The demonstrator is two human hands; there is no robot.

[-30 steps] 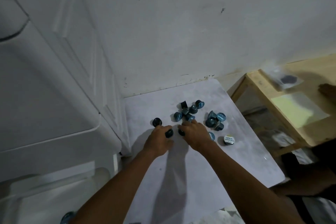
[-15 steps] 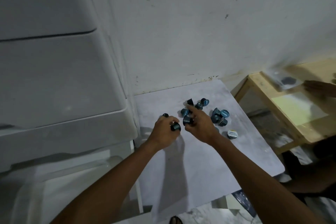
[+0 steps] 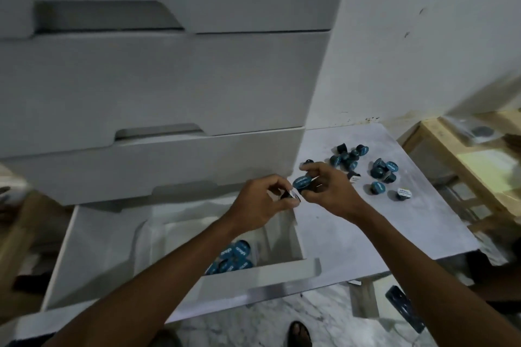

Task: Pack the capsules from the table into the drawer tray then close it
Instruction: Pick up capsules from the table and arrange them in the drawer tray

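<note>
progress: part done, judging by the layout. A batch of packed capsules (image 3: pixel 234 258) lies in the tray (image 3: pixel 158 234) of the open drawer (image 3: pixel 84 248), at its near-right end.
remaining: about fifteen loose capsules (image 3: pixel 348 156) lie on the table (image 3: pixel 352 234), far and right of the hands, in two clumps plus strays. Drawer is not yet closed.
left hand (image 3: pixel 260 201): fingers curled, pinching a dark capsule (image 3: pixel 290 195). It is above the drawer's far-right corner.
right hand (image 3: pixel 331 191): fingers clamped on a blue-lid capsule (image 3: pixel 301 182). Cannot tell if a second one is under it. It is just beside the left hand, over the table's left edge.
step (judged): both held capsules are on their way to the tray. More trips are needed before closing.
tray room: most of the tray looks unfilled. Its left part is blurred.
writing, blue lids: white lettering on the packed and loose capsules, too blurred to read.
writing, odd one: a white-lid capsule (image 3: pixel 403 193) at the right of the table has dark print, unreadable.
brand: cannot tell.
</note>
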